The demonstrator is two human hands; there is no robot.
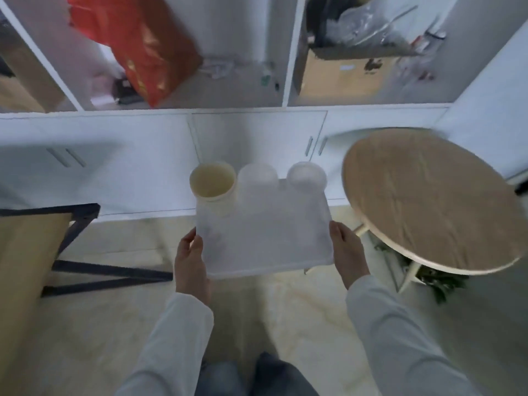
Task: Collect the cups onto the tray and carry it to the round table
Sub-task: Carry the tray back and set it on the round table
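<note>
I hold a white tray (265,241) in the air in front of me, above the floor. My left hand (190,264) grips its left edge and my right hand (347,252) grips its right edge. Three cups stand along the tray's far edge: a cream cup (213,185) at the left, a white cup (257,178) in the middle and a translucent white cup (307,175) at the right. The round wooden table (428,198) is to the right of the tray, close to my right hand. The picture is blurred by motion.
White cabinets (143,155) with shelves run along the back, holding a red bag (140,44) and a cardboard box (343,72). A wooden desk with dark metal legs (37,247) stands at the left. Green plants (440,278) sit under the round table.
</note>
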